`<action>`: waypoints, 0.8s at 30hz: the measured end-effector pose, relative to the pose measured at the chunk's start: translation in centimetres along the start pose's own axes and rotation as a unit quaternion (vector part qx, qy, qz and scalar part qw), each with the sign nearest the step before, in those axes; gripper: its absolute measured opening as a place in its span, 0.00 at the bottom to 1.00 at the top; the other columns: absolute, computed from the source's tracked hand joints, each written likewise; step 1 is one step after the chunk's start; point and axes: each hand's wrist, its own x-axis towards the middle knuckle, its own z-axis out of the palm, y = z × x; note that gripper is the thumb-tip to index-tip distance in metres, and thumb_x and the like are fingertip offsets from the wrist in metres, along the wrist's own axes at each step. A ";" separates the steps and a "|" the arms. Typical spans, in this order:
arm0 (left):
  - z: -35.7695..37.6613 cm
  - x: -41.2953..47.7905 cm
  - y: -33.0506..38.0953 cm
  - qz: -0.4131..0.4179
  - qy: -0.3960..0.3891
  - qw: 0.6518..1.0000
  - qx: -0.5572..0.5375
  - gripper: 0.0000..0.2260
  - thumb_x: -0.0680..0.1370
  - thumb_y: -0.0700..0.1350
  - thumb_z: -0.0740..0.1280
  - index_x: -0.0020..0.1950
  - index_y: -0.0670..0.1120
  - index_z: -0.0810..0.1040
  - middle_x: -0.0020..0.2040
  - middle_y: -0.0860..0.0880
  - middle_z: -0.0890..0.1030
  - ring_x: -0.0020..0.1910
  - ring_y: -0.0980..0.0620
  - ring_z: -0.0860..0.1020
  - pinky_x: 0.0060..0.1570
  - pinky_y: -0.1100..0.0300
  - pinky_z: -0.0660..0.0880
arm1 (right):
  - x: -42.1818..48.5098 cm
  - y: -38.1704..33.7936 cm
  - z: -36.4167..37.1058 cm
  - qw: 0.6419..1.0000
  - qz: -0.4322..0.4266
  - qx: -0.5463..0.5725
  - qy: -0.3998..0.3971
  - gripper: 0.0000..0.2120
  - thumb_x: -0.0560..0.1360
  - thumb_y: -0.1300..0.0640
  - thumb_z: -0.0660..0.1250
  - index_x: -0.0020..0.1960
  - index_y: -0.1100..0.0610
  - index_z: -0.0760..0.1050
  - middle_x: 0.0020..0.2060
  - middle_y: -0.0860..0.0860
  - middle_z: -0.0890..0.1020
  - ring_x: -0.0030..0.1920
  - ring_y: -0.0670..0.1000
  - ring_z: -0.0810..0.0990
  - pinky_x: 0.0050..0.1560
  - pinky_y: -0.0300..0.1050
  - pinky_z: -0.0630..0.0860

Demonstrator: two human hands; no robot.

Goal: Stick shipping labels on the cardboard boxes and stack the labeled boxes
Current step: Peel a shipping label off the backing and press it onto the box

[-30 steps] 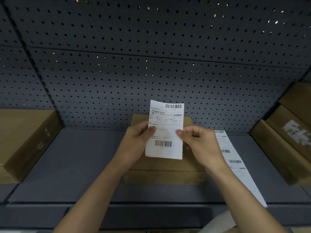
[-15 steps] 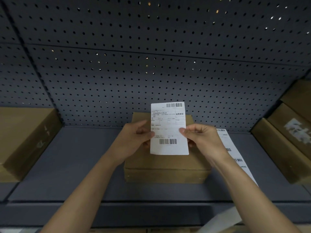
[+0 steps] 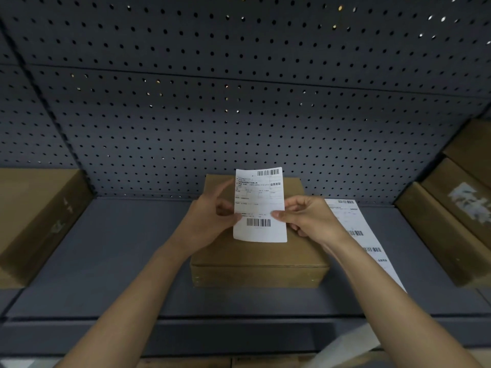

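Note:
A white shipping label (image 3: pixel 259 205) with two barcodes is held upright above a flat brown cardboard box (image 3: pixel 259 257) in the middle of the grey shelf (image 3: pixel 111 256). My left hand (image 3: pixel 210 219) pinches the label's left edge between thumb and fingers. My right hand (image 3: pixel 308 219) pinches its right edge. The label's lower half hangs in front of the box top and hides part of it. A strip of further labels (image 3: pixel 357 235) lies on the shelf to the right of the box, partly under my right forearm.
A large cardboard box (image 3: pixel 34 221) stands at the left end of the shelf. Two or three stacked boxes (image 3: pixel 451 208), one with a white label, lean at the right. A dark pegboard wall (image 3: pixel 239 102) closes the back. White backing paper (image 3: pixel 348 346) hangs at the bottom right.
The label has shifted slightly right and farther over the box, both hands moving with it. My left fingers have spread a little behind the label's edge.

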 end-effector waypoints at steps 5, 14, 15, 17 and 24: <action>0.3 0.0 -0.2 -0.001 -0.014 1.000 0.014 0.34 0.73 0.42 0.75 0.72 0.65 0.65 0.45 0.56 0.85 0.46 0.61 0.82 0.54 0.63 0.76 | 0.2 0.5 -0.2 1.000 -0.004 0.008 -0.008 0.12 0.70 0.61 0.77 0.51 0.63 0.81 0.28 0.44 0.81 0.23 0.41 0.70 0.23 0.33 0.66; 0.5 0.0 -0.2 -0.024 -0.037 0.997 0.056 0.40 0.70 0.46 0.78 0.75 0.62 0.61 0.47 0.58 0.84 0.42 0.61 0.79 0.44 0.71 0.72 | 0.7 1.0 -0.1 1.000 -0.009 0.022 -0.013 0.12 0.70 0.65 0.77 0.51 0.66 0.80 0.31 0.47 0.82 0.23 0.41 0.71 0.21 0.32 0.65; 0.6 0.1 -0.3 -0.026 -0.041 0.997 0.061 0.41 0.70 0.46 0.78 0.76 0.62 0.61 0.48 0.58 0.83 0.42 0.61 0.79 0.43 0.72 0.72 | 0.7 1.1 -0.1 1.000 -0.008 0.025 -0.013 0.12 0.70 0.65 0.77 0.52 0.67 0.80 0.31 0.48 0.82 0.23 0.41 0.71 0.21 0.32 0.65; 0.6 0.0 -0.4 -0.027 -0.044 0.996 0.068 0.41 0.69 0.45 0.78 0.76 0.61 0.60 0.48 0.58 0.83 0.43 0.61 0.78 0.41 0.75 0.72 | 0.7 1.2 -0.1 0.999 -0.009 0.031 -0.014 0.12 0.70 0.66 0.76 0.52 0.68 0.80 0.32 0.49 0.82 0.22 0.41 0.71 0.21 0.32 0.65; 0.7 -0.1 -0.6 -0.026 -0.044 0.995 0.083 0.42 0.69 0.43 0.79 0.77 0.59 0.61 0.48 0.59 0.82 0.44 0.62 0.77 0.42 0.77 0.70 | 0.7 1.4 0.1 0.999 -0.019 0.028 -0.015 0.11 0.70 0.69 0.75 0.51 0.69 0.79 0.34 0.52 0.82 0.22 0.40 0.72 0.22 0.30 0.65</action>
